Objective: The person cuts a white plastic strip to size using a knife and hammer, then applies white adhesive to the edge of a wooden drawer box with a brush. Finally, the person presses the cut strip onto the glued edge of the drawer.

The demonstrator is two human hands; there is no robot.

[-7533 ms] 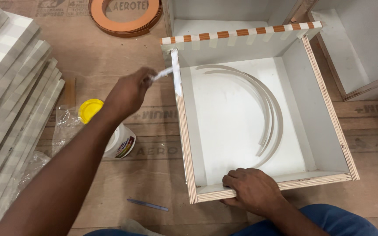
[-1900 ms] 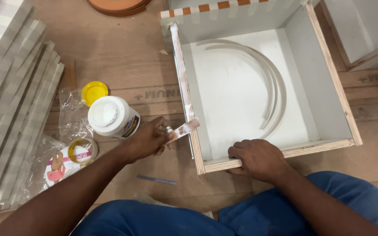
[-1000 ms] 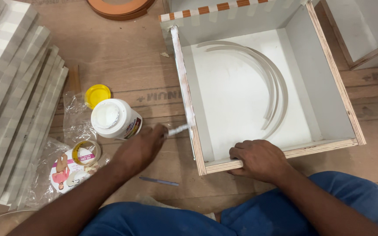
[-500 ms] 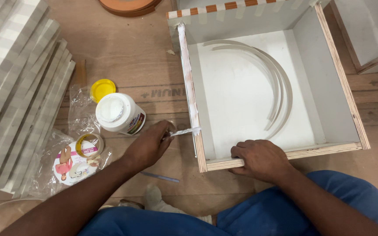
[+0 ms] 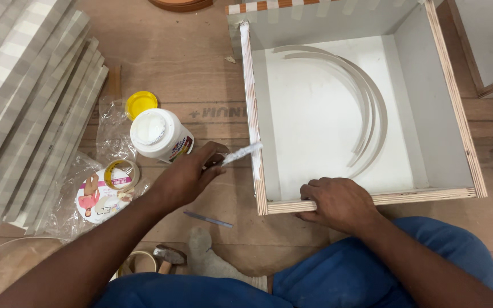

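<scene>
- brown board flooring (image 5: pixel 201 68) is lying under everything, seen from above by a person sitting with blue trouser legs (image 5: pixel 372 274) at the bottom edge.
- left hand (image 5: pixel 186 177) is pinching a thin white glue-smeared strip (image 5: pixel 241 154), fingers closed narrowly around it, its tip touching the left edge of the box.
- open white box (image 5: pixel 255 125) with raw plywood edges is sitting just ahead of the knees; its left edge is showing a white smear of glue.
- right hand (image 5: pixel 338 202) is gripping the near edge of the box, fingers curled over it, pressing it down.
- curved white strips (image 5: pixel 366 102) are lying inside the box on its bottom.
- white glue jar (image 5: pixel 161 134) is standing open just beside the left hand, its yellow lid (image 5: pixel 141 104) lying near it.
- tape roll (image 5: pixel 120 174) is resting on a plastic bag (image 5: pixel 92 194) nearby.
- grey and white checked strips (image 5: pixel 24 97) are lying stacked further left.
</scene>
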